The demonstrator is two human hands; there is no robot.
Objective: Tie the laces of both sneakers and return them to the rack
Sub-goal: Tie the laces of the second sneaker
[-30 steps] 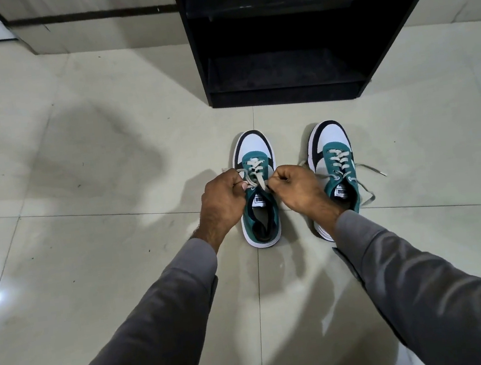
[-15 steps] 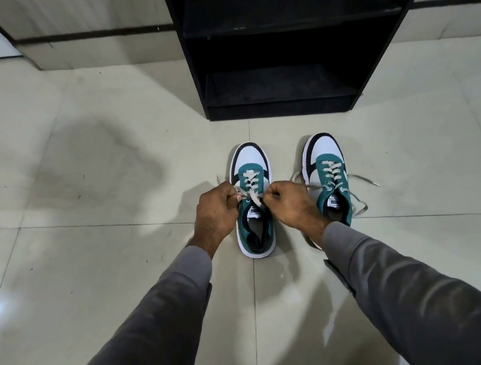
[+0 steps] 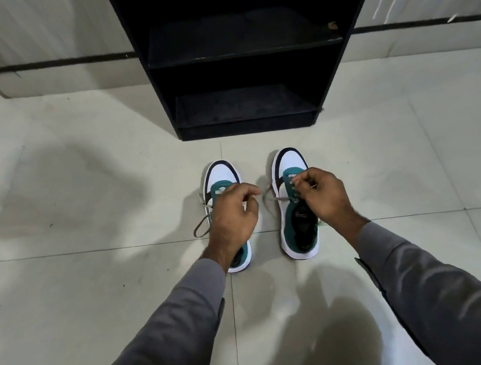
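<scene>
Pale floor tiles [image 3: 84, 201] run up to a black rack [image 3: 236, 61] against the wall, its two shelves bare. Two sneakers stand side by side on the floor just in front of it, toes toward the rack, both white at the toe with teal around the lacing.

Over the left sneaker [image 3: 223, 181] hovers the left hand [image 3: 232, 213], fingers curled loosely; whether it grips anything I cannot tell. A grey lace end [image 3: 204, 227] trails loose on the tile beside that shoe. The right hand [image 3: 324, 194] is pinched closed on the laces at the top of the right sneaker [image 3: 299, 235], with another lace end [image 3: 274, 199] straying into the gap between the shoes.

By my reading, neither bow is finished, and both shoes have yet to go on a shelf.
</scene>
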